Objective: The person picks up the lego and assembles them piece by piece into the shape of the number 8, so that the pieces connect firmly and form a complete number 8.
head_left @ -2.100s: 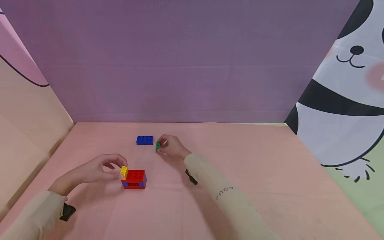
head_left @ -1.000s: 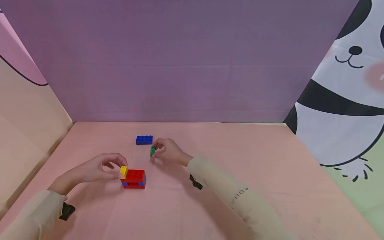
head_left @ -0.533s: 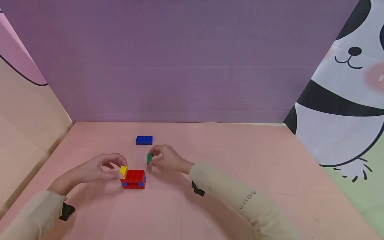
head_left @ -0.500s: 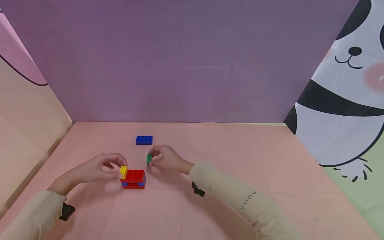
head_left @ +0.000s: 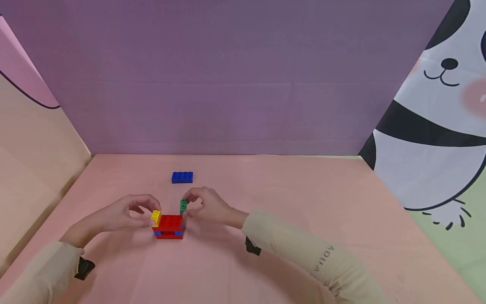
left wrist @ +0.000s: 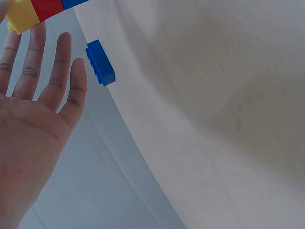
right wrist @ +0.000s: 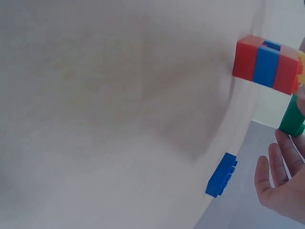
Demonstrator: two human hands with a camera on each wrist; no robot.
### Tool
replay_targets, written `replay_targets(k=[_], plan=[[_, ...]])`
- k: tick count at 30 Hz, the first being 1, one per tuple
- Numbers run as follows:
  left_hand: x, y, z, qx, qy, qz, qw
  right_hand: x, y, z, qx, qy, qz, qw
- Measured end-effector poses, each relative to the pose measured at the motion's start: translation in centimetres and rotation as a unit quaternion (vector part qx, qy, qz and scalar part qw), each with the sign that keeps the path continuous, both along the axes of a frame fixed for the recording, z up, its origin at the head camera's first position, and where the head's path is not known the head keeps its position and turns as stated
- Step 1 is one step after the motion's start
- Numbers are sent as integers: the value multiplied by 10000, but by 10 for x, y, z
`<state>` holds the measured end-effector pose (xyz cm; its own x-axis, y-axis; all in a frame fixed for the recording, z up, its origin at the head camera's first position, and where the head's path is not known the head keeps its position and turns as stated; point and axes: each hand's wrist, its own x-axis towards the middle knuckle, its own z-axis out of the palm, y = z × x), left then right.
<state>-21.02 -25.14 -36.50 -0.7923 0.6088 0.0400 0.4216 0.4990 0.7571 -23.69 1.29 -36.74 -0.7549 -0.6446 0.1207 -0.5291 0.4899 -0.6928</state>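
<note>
A stack of toy building bricks (head_left: 168,223) stands on the pink table, red above and below with blue bricks between. On the left end of its top sits a small yellow brick (head_left: 156,218); my left hand (head_left: 125,213) pinches it between thumb and fingers. My right hand (head_left: 210,207) pinches a small green brick (head_left: 183,207) just behind the stack's right end, held upright. In the right wrist view the green brick (right wrist: 292,117) is apart from the stack (right wrist: 267,64). The left wrist view shows my left hand's outer fingers (left wrist: 62,62) stretched beside the yellow brick (left wrist: 23,16).
A loose blue brick (head_left: 182,177) lies on the table (head_left: 303,202) behind the stack. A purple backdrop (head_left: 228,84) rises at the table's far edge, and a panda-print cloth (head_left: 433,177) hangs at the right.
My right hand has carried the green brick from beside the blue brick toward me and leftward, up to the stack's right end. The left hand has kept its place on the yellow brick.
</note>
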Motion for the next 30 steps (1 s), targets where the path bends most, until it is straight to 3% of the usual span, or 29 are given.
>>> replay_targets(k=[17, 30], plan=[[-1, -1, -1, -56, 74, -108, 9999, 13, -1, 3, -241, 130, 121, 9996], [-2, -1, -2, 9, 36, -131, 9999, 21, -4, -1, -96, 324, 119, 9994]])
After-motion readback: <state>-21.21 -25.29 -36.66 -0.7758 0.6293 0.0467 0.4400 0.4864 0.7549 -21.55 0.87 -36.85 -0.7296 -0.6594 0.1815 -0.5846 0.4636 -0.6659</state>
